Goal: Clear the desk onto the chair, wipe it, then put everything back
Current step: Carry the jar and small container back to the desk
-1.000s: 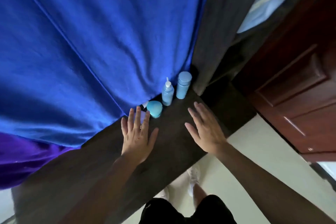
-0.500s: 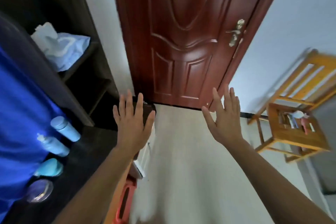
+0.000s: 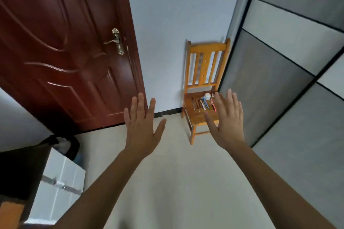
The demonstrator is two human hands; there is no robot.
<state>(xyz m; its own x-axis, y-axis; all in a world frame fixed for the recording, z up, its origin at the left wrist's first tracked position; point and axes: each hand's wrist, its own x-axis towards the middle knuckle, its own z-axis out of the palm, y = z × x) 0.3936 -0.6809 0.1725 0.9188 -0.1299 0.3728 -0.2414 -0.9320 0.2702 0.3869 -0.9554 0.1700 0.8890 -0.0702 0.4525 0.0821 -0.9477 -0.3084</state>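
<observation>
Chair (image 3: 198, 118) now ctr, prev. far R

A dark red panelled door (image 3: 61, 52) with a brass lever handle (image 3: 116, 42) stands left of a pale wall (image 3: 176, 15). Grey sliding panels (image 3: 288, 80) with black seams fill the right. The floor (image 3: 176, 173) is light beige, and a white drawer unit (image 3: 59, 178) stands at its left edge.

Both arms stretched fwd, bare forearms coming up from 7 and 5 o'clock. Left hand (image 3: 143, 129) held flat in mid-air, back to camera, fingers straight and slightly spread toward 12, thumb out at 2. Right hand (image 3: 228, 122) likewise flat, fingers pointing 12, thumb at 10. Neither holds anything; hands well apart.
</observation>
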